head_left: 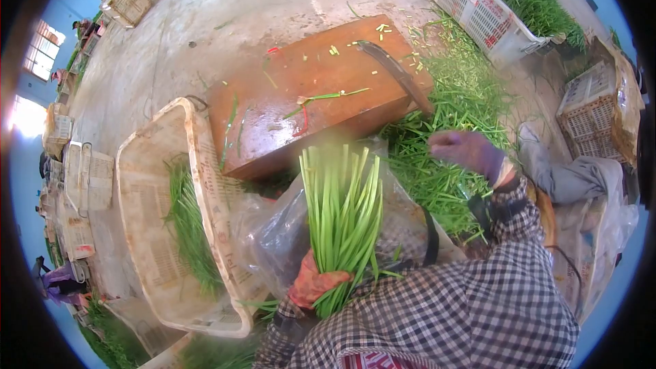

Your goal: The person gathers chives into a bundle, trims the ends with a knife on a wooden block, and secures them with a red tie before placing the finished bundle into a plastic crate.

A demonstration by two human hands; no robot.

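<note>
A bunch of long green stalks [339, 212] stands upright in front of me, its pale cut ends level at the top. My left hand [318, 283], in an orange-red glove, is closed around its lower part. My right hand [468, 154], in a purple glove, hovers over a heap of green trimmings [451, 198] with its fingers curled; whatever they hold, if anything, is hidden. Beyond the bunch lies a brown wooden block [307, 68], wet and scattered with cut bits. A curved dark blade [396, 75] lies across its right end, close to my right hand.
On my left is a dirty white plastic crate [195, 184] with some greens inside. Another crate [471, 10], heaped with greens, stands at the far right. Clear plastic sheeting [277, 222] covers my lap. More crates [89, 171] line the left side, and one [591, 106] sits at right.
</note>
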